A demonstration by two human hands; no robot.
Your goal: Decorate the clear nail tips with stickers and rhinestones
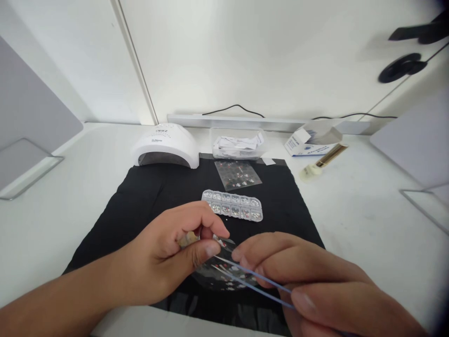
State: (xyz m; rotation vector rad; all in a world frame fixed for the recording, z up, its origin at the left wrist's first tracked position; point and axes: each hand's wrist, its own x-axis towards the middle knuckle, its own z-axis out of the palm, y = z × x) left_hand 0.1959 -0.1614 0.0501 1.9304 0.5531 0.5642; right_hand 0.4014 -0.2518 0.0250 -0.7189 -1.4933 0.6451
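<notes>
Currently right hand (312, 262): one tweezers (259, 277); left hand (157, 257): probably one clear sheet (229, 284).

Between the left hand (171, 252) and right hand (326, 276): tweezers (264, 279) with smooth, coated arms and bright, metallic-looking tips, over glossy transparent plastic film (224, 281). Beneath the hands: matt, softly creased cloth (154, 192) on a smooth worktop (361, 201). Beyond them: a clear, hard plastic compartment box (230, 202); a smooth, low-sheen plastic lamp (182, 142); a printed cardboard carton (308, 150); a bottle (310, 172) with a polished, metallic-looking cap (331, 156).
</notes>
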